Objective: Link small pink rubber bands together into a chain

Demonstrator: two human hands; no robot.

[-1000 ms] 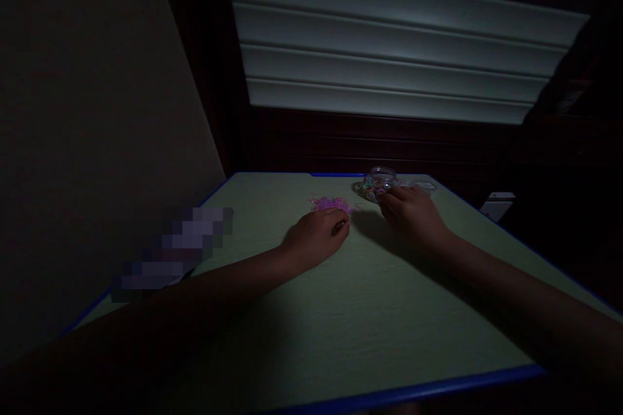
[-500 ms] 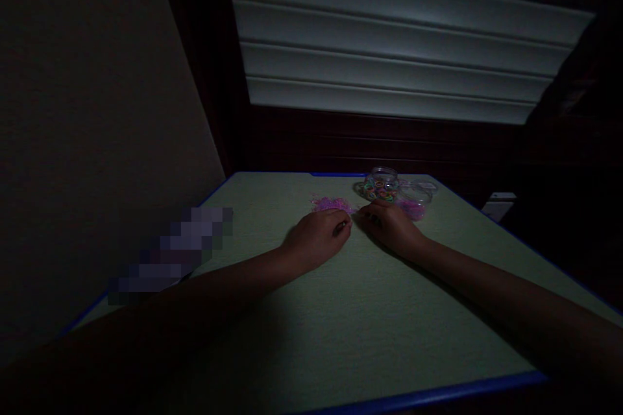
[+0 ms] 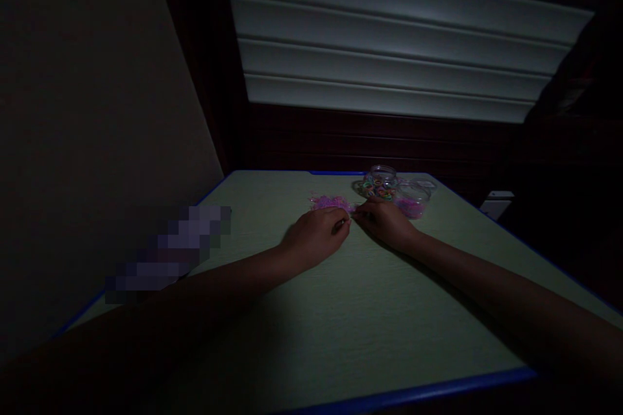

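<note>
Pile (image 3: pixel 333 202) left of jars (image 3: pixel 380 184)

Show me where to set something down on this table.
The widest bare patch of table lies between the left hand, the right hand and the blue near edge. Another lies between the pink pile and left edge. Crowded: around the pile, multicoloured jar and pink-filled jar.

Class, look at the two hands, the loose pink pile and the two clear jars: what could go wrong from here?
1. The loose pink pile lies right by the left hand, so a careless sweep might scatter it.
2. The right hand is close to the jar of multicoloured rings and the jar with pink contents; a nudge could tip either.
</note>
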